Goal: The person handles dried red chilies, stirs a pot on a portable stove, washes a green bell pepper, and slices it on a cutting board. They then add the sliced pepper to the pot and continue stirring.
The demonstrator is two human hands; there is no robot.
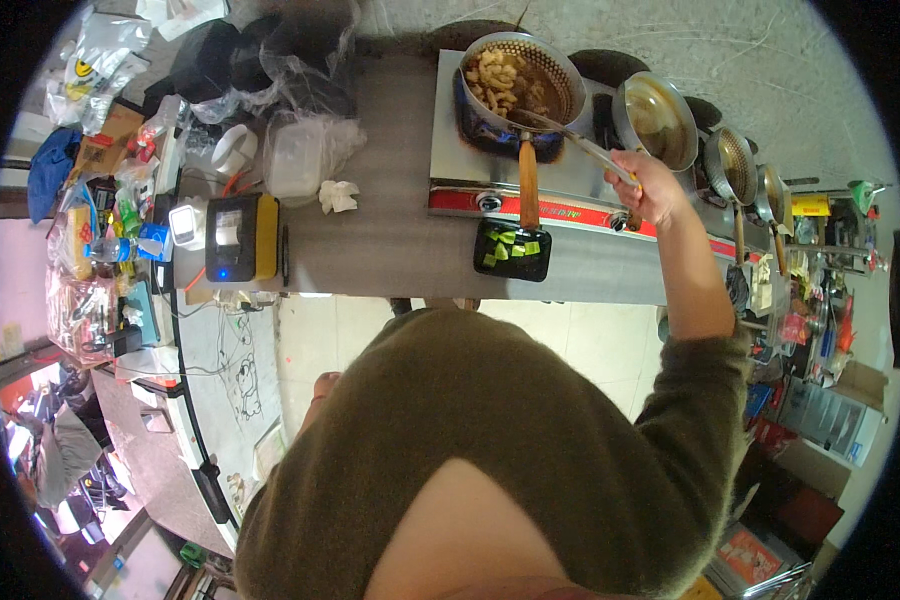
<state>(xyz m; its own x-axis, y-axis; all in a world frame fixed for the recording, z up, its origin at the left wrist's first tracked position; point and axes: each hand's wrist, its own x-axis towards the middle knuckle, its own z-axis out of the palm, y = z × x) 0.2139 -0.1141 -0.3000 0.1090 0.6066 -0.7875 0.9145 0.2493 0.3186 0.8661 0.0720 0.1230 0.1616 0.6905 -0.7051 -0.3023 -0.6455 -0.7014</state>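
My right hand (646,187) grips the handle of a metal ladle (577,140); its far end rests in a metal pan (577,86) on the stove's left burner. Browned pieces of food (493,73) lie in dark sauce in this pan, and blue flame shows beneath it. The pan's wooden handle (528,180) points toward me over the stove's front edge, with no hand on it. Below the handle's end sits a black tray (484,266) of cut green vegetable pieces (502,250). My left hand (325,384) hangs low beside my body, mostly hidden by my sweater; its fingers cannot be made out.
Several more pans, among them one with a shiny liquid (651,112), stand along the stove (450,161) to the right. On the counter at left are a black and yellow device (244,238), a plastic container (294,161), crumpled tissue (338,196) and a tape roll (234,150).
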